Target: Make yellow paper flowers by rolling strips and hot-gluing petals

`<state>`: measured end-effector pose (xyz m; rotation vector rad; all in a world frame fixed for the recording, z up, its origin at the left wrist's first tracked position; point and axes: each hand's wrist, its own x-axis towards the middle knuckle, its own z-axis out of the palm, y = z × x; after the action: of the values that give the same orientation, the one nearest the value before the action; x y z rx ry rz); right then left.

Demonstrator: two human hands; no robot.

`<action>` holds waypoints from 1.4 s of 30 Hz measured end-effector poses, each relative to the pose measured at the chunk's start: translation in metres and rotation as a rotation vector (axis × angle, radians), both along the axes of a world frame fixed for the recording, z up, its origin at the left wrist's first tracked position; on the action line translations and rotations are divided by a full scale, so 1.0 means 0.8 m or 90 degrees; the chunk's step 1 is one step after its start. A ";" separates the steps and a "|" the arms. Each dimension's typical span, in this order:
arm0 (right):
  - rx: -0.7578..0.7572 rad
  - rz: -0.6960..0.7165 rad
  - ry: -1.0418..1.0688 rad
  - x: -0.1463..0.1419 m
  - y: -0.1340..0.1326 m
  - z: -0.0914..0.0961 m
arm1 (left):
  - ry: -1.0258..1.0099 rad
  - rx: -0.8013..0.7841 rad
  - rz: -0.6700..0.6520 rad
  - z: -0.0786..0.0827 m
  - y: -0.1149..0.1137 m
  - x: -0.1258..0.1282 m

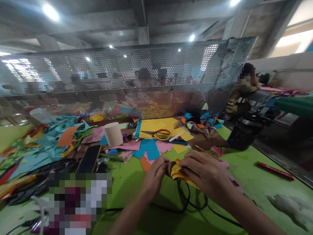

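Yellow folded paper (176, 172) with a brown part at its left end is held between the person's two hands in the head view, just above the near middle of the green tabletop (264, 199). The left hand (156, 176) has its fingers bent together and grips the brown end. The right hand (207, 171) pinches the yellow folds, its fingers curled over them from the right. A black cable (114, 209) runs and loops on the table below the hands, and a pink device (236, 184) lies partly hidden behind the right forearm.

Beyond the hands, scissors (156, 133) with red and yellow handles lie on yellow sheets (156, 124), near blue paper pieces (149, 149). To the left, a white roll (113, 134) stands upright, a phone (89, 159) lies near it, and a heap of coloured paper strips (70, 133) spreads farther out. To the right are brown cones with blue tops (207, 125), a dark container (245, 133) and a red pen (275, 170). A perforated metal panel (122, 71) rises behind the table; another person (241, 93) sits past its right end.
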<state>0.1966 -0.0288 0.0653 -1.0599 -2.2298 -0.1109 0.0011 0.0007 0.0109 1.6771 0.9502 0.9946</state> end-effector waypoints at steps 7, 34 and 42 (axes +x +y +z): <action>-0.016 0.023 -0.001 0.001 -0.001 0.007 | -0.047 -0.058 -0.023 0.001 0.000 -0.001; 0.158 -0.002 -0.302 -0.020 -0.013 0.037 | 0.002 0.049 -0.004 -0.001 0.000 -0.003; 0.106 0.024 -0.302 -0.014 -0.009 0.038 | 0.020 0.054 -0.003 0.000 -0.001 -0.004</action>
<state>0.1854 -0.0362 0.0954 -0.9728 -2.5998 -0.5749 -0.0018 0.0002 0.0110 1.7697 0.9353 1.0206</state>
